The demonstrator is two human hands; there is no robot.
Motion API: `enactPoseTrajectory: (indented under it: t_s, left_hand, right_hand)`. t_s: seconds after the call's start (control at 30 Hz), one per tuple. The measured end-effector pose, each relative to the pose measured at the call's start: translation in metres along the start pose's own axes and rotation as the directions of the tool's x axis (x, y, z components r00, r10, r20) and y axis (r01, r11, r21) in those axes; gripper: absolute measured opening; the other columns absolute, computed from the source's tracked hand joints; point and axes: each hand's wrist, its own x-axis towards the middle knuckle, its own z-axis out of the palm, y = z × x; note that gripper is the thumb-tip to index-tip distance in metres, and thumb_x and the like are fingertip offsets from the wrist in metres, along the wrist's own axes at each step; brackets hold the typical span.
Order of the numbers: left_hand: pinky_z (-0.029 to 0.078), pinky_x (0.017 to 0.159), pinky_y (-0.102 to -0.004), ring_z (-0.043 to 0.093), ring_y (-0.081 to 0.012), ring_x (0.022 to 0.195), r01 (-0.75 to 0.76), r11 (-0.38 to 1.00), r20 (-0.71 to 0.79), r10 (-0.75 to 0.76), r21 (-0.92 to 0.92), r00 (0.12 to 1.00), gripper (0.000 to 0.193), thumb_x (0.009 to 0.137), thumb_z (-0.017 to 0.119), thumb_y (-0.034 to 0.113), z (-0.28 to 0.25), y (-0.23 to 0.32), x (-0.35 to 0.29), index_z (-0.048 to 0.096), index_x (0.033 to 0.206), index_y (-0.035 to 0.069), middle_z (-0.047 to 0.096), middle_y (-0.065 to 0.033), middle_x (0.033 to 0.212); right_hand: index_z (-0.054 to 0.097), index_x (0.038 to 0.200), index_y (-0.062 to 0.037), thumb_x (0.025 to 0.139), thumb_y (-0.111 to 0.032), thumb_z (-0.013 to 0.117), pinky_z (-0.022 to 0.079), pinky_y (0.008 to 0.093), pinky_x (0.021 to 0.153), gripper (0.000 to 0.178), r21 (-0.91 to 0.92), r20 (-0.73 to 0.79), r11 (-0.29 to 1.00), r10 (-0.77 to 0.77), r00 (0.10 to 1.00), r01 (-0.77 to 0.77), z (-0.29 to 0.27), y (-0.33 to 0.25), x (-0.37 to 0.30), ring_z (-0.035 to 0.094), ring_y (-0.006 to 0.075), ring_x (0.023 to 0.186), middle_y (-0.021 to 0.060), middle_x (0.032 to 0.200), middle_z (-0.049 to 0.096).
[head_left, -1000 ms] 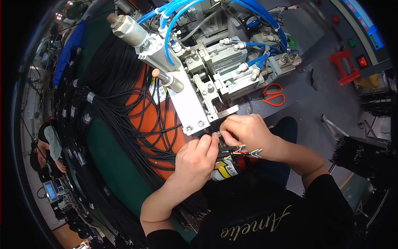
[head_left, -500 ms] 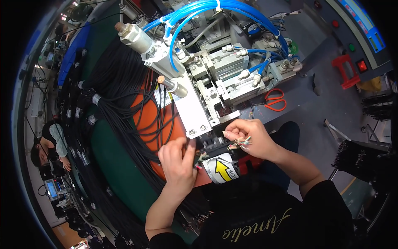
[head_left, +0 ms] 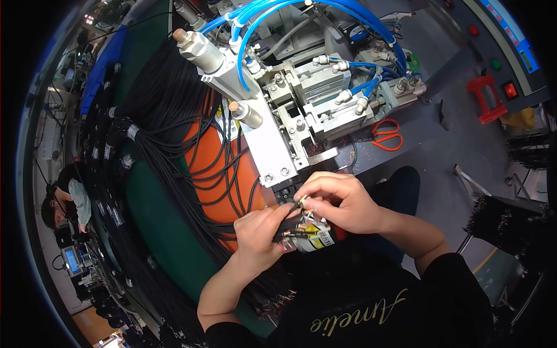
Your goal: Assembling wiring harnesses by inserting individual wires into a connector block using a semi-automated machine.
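Just in front of the machine's white metal plate (head_left: 268, 155), both hands meet over a few thin coloured wires (head_left: 309, 219) at the ends of black cables. My left hand (head_left: 254, 235) has its fingers closed on a black cable near the stripped end. With thumb and forefinger, my right hand (head_left: 343, 204) pinches the wire ends, and more loose coloured ends hang below those fingers. Behind the wires, a white label with a yellow arrow (head_left: 318, 240) is partly covered. The fingertips hide exactly where the wires are gripped.
Blue air hoses (head_left: 371, 26) arch over the machine's cylinders. Many black cables (head_left: 168, 139) lie across an orange surface (head_left: 212, 174) on the left. Orange-handled scissors (head_left: 387, 136) rest on the grey table, right of the machine. A co-worker (head_left: 69, 200) is at the far left.
My right hand has moved left and its fingers now meet my left hand's at the wires. My left hand has come slightly right and down, away from the machine plate.
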Motion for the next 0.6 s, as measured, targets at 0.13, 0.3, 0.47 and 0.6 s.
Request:
enactPoseTrajectory:
  t_s: [0.13, 0.3, 0.47, 0.6]
  left_hand:
    - [0.048, 0.056, -0.0295, 0.064, -0.0201, 0.061, 0.163, 0.965, 0.019, -0.163, -0.205, 0.986, 0.031, 0.075, 0.066, -0.003, -0.002, 0.003, 0.004, 0.064, 0.105, -0.001, 0.065, -0.0099, 0.076]
    - [0.048, 0.057, -0.0281, 0.064, -0.0159, 0.063, 0.275, 0.834, 0.185, -0.211, -0.478, 0.960, 0.019, 0.084, 0.062, -0.005, -0.006, -0.003, 0.007, 0.065, 0.102, -0.002, 0.067, -0.0071, 0.077]
    - [0.049, 0.057, -0.0303, 0.065, -0.0161, 0.066, 0.360, 0.685, 0.402, -0.105, -0.634, 0.909, 0.015, 0.089, 0.059, -0.003, -0.013, -0.017, 0.008, 0.064, 0.103, -0.002, 0.068, -0.0055, 0.079]
    - [0.049, 0.056, -0.0310, 0.065, -0.0190, 0.064, 0.258, 0.698, 0.280, -0.085, -0.668, 0.956, 0.015, 0.087, 0.062, -0.001, -0.007, -0.009, 0.017, 0.064, 0.101, -0.003, 0.067, -0.0088, 0.077]
  right_hand:
    - [0.064, 0.107, 0.0049, 0.092, 0.003, 0.059, 0.049, 0.0199, 0.061, 0.016, 0.278, -0.115, 0.960, 0.055, 0.992, -0.021, 0.002, 0.001, 0.000, 0.062, 0.0092, 0.070, 0.0083, 0.098, 0.063]
    - [0.064, 0.104, 0.0039, 0.090, 0.004, 0.062, 0.049, 0.0205, 0.064, 0.014, 0.486, 0.130, 0.845, 0.182, 0.975, -0.223, -0.011, -0.002, 0.005, 0.062, 0.0103, 0.075, 0.0098, 0.100, 0.061]
    - [0.064, 0.101, 0.0022, 0.086, 0.006, 0.067, 0.048, 0.0205, 0.066, 0.015, 0.335, 0.180, 0.942, -0.063, 0.982, -0.001, -0.013, 0.002, 0.008, 0.061, 0.0106, 0.083, 0.0113, 0.104, 0.058]
    - [0.063, 0.101, 0.0019, 0.084, 0.005, 0.069, 0.049, 0.0229, 0.070, 0.018, 0.297, 0.078, 0.951, -0.111, 0.991, 0.083, -0.007, 0.005, 0.006, 0.060, 0.0109, 0.087, 0.0109, 0.106, 0.057]
